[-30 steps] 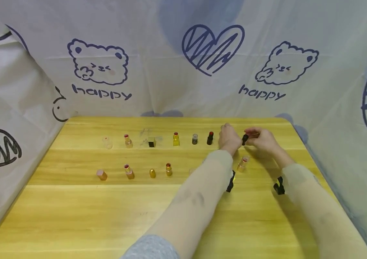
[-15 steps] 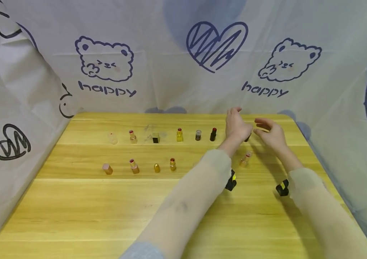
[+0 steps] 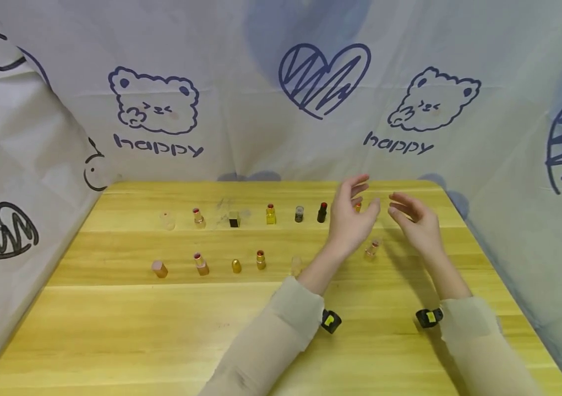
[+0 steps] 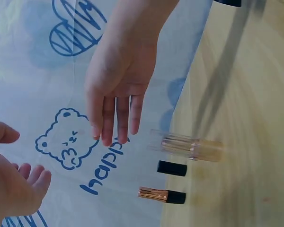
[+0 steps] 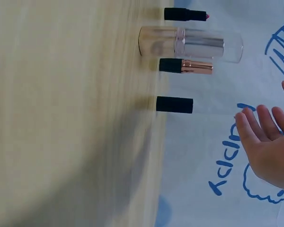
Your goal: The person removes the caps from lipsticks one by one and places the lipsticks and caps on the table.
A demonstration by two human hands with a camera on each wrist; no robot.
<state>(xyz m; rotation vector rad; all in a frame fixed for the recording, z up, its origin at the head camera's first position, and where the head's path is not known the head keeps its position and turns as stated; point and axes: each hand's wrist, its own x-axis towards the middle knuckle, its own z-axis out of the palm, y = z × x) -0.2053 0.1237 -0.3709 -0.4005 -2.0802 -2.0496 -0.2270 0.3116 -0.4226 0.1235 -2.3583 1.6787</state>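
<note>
In the head view my left hand (image 3: 352, 220) hovers over the right part of the table, its fingers loose and holding nothing. My right hand (image 3: 419, 225) hangs in the air to its right, fingers slightly bent and also holding nothing. Past the left hand shows the gold top of a lipstick (image 3: 358, 207). The right wrist view gives this rose-gold lipstick (image 5: 197, 66) with its black base, standing upright beside a separate black cap (image 5: 174, 104). Nearer to me stands a clear-capped lipstick (image 3: 372, 249). The left hand hides the black cap in the head view.
A black lipstick (image 3: 322, 212), a small clear-topped piece (image 3: 299, 214) and a gold lipstick (image 3: 271, 214) stand leftward in the back row. The front row includes a pink-gold lipstick (image 3: 201, 264) and a gold cap (image 3: 236, 266). A printed cloth (image 3: 241, 110) hangs behind the table.
The right hand has let go of the black cap, which now stands on the table. The left hand has come away from the rose-gold lipstick, and both hands have drawn back.
</note>
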